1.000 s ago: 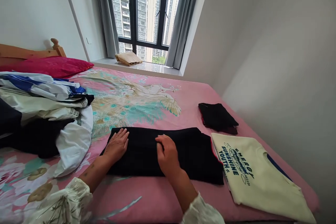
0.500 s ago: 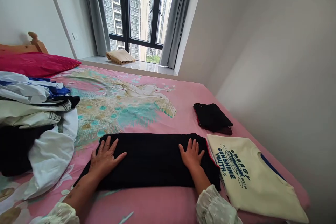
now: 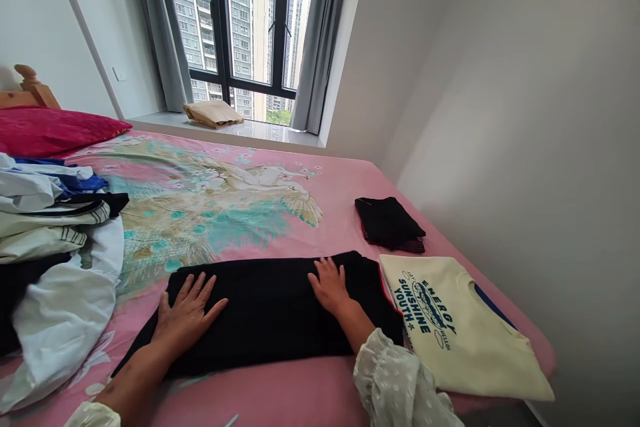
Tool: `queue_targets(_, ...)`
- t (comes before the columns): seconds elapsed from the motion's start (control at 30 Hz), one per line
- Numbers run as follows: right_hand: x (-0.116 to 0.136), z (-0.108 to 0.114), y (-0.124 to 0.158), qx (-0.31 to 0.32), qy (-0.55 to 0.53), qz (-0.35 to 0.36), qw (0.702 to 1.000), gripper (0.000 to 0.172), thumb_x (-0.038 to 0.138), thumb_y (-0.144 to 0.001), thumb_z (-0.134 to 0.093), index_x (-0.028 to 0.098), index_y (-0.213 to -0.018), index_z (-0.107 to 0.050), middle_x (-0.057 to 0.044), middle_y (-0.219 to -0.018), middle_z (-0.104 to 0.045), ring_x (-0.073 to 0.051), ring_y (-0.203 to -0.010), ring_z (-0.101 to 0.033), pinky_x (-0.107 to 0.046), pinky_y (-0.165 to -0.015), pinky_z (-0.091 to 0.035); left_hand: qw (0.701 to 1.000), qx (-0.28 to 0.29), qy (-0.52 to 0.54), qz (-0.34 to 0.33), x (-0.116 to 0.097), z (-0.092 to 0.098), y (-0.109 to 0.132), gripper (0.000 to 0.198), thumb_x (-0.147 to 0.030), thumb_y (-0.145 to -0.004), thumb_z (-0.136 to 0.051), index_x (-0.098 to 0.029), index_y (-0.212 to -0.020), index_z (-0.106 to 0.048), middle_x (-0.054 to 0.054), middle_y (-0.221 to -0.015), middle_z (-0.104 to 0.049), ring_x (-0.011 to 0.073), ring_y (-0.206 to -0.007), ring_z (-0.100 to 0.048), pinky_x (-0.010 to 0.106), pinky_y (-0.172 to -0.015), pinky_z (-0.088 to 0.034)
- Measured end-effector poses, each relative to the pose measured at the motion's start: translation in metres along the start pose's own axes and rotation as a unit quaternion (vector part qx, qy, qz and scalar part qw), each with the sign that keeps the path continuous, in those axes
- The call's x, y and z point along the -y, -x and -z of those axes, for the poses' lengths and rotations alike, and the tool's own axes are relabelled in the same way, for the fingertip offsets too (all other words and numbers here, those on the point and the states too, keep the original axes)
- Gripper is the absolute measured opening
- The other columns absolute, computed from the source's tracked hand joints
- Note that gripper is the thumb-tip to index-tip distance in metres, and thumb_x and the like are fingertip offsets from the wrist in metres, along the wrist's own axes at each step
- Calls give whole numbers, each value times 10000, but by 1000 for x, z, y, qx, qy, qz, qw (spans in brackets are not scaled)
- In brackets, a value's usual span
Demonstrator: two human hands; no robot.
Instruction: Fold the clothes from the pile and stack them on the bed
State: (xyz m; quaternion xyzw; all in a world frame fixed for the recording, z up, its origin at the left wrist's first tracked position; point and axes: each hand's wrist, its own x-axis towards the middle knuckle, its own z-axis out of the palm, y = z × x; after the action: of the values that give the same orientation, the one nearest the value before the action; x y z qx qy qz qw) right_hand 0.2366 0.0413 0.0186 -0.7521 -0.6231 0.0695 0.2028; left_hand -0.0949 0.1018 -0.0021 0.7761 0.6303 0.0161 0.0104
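Note:
A black garment (image 3: pixel 270 307), folded into a long strip, lies across the pink bedsheet (image 3: pixel 300 187) in front of me. My left hand (image 3: pixel 187 313) rests flat on its left end with fingers spread. My right hand (image 3: pixel 330 287) lies flat on the garment right of its middle, fingers stretched out. Neither hand holds anything. Just right of the garment lies a folded cream T-shirt (image 3: pixel 460 337) with blue lettering.
A small folded black piece (image 3: pixel 389 223) sits beyond the cream shirt. A heap of unfolded white, blue and black clothes (image 3: pixel 50 247) fills the bed's left side, with a red pillow (image 3: pixel 55 130) behind. A tan bundle (image 3: pixel 213 113) lies on the windowsill. A white wall runs along the right.
My right hand slid out to the garment's right end, then came back toward its middle. My left hand stayed flat on the left end. The view shifted to the right.

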Motion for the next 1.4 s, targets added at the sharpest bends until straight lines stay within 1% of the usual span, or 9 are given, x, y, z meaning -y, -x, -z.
queue_targets(0.17,-55,17,23,-44,4,-86,995,420,233,-908,-242,122,-1083,-608,-151,-1133,-604,-245,-1097,-526,-402,-994,-358,996,-81,-1,-28,-17,4,8,752,-622,-782,-403,-156,-1373,-424,123,-1497,-301,323,-1416,-131,639,-1068,81)
queue_targets(0.27,-67,23,39,6,-14,-33,999,304,237,-869,-378,174,-992,-649,-91,-1135,-621,-202,-1111,-532,-316,-1007,-372,978,-116,58,-165,-68,21,11,683,-578,-800,-444,-175,-1352,-452,97,-1487,-332,275,-1409,-193,564,-1128,-49)
queue_targets(0.37,-61,22,46,95,-49,41,993,379,285,-902,-368,157,-1179,-593,-78,-1330,-520,-186,-1284,-403,-321,-1098,-283,945,-85,129,-288,-138,25,7,607,-391,-807,-501,-201,-1376,-412,68,-1493,-328,217,-1397,-244,452,-1135,-212)
queue_targets(0.53,-49,25,43,219,-60,113,967,492,359,-954,-278,156,-1384,-404,-73,-1481,-326,-209,-1387,-232,-432,-1151,-150,953,-47,201,-223,-213,-3,-16,538,-125,-772,-478,-150,-1310,-491,125,-1404,-463,247,-1311,-409,448,-1055,-371)
queue_targets(0.63,-44,26,35,250,-60,170,951,518,383,-962,-260,154,-1420,-337,-79,-1501,-280,-207,-1400,-190,-433,-1153,-130,945,-89,262,-172,-216,-20,-26,400,-167,-856,-428,-167,-1233,-559,111,-1313,-562,222,-1202,-533,413,-1005,-442)
queue_targets(0.8,-38,17,1,227,-28,240,944,499,401,-960,-276,199,-1409,-357,-64,-1470,-349,-211,-1359,-288,-418,-1136,-168,904,-182,313,-226,-200,-32,-22,362,-241,-908,-393,-194,-1225,-561,66,-1314,-567,178,-1249,-488,380,-1049,-418)
queue_targets(1.0,-53,13,-25,206,41,161,964,499,440,-941,-293,251,-1389,-401,-43,-1424,-425,-227,-1290,-394,-399,-1116,-173,915,-171,229,-284,-200,-33,-13,404,-256,-915,-381,-230,-1296,-513,48,-1374,-506,216,-1312,-409,445,-1073,-370)
queue_targets(1.27,-93,14,-15,122,125,4,985,648,561,-911,-260,137,-1374,-418,-126,-1429,-404,-292,-1370,-223,-544,-1096,59,934,-145,170,-280,-206,-22,-9,420,-260,-902,-381,-279,-1298,-519,16,-1422,-445,232,-1325,-389,448,-1075,-346)
queue_targets(1.4,-118,15,-21,76,158,-81,981,655,548,-907,-284,114,-1386,-391,-116,-1480,-317,-298,-1397,-135,-546,-1097,51,936,-128,166,-282,-208,-21,-9,408,-279,-894,-395,-308,-1276,-538,13,-1420,-452,241,-1328,-383,465,-1075,-328)
